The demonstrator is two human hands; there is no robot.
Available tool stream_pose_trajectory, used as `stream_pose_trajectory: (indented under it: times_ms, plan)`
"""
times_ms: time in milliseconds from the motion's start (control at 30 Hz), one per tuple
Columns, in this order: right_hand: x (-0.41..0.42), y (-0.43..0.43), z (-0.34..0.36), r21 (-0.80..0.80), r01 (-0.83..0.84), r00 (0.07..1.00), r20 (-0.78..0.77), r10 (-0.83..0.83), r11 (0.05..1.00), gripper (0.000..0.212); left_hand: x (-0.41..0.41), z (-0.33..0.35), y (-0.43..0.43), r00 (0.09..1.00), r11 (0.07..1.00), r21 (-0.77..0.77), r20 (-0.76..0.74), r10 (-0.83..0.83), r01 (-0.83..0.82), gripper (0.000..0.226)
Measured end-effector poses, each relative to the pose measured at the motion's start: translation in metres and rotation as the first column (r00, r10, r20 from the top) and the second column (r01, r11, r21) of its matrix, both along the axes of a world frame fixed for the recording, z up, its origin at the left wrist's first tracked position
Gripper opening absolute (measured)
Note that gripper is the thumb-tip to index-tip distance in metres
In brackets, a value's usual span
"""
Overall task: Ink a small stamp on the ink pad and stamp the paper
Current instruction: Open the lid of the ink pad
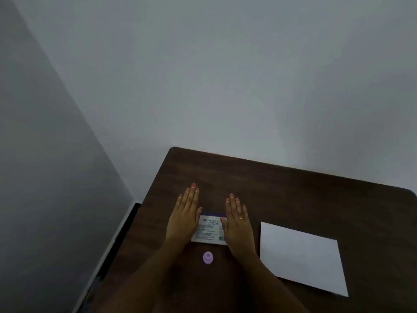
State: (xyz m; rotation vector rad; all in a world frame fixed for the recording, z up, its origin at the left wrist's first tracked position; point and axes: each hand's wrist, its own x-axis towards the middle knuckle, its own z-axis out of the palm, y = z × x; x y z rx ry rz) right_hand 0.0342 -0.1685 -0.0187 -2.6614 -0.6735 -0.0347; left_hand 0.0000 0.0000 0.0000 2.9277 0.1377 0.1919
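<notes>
Both forearms rise bare and sleeveless from the bottom of the frame to the left hand point(184, 219) and right hand point(239, 224) at centre, the right wearing a thin ring point(241, 218), and the fingers point(193, 193) end in short pale nails.

Ink pad point(209, 230) label: "FABER-CAS…" legible, end of the word covered by a hand. Smaller print below too blurred. Barcode at lower right corner.

Two bare forearms reaching forward side by side, left hand point(184, 219) flat and palm down, fingers straight and together, right hand point(238, 222) likewise flat with fingers extended, thin gold ring point(241, 218) on one finger, both hands empty.
</notes>
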Motion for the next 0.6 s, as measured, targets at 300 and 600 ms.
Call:
stream_pose_trajectory:
  times_ms: [300,600]
  plan:
    - [-0.019,-0.017,-0.025,0.023,-0.088,0.944,-0.317,0.091,0.996,0.059,-0.026,-0.033,0.017,0.958,0.984,-0.118,-0.238,-0.162,0.137,0.059]
    - [-0.01,-0.026,-0.024,-0.073,-0.23,0.936,-0.291,0.2,0.97,0.076,-0.035,-0.046,0.027,0.935,0.952,-0.214,-0.233,-0.267,0.219,0.084]
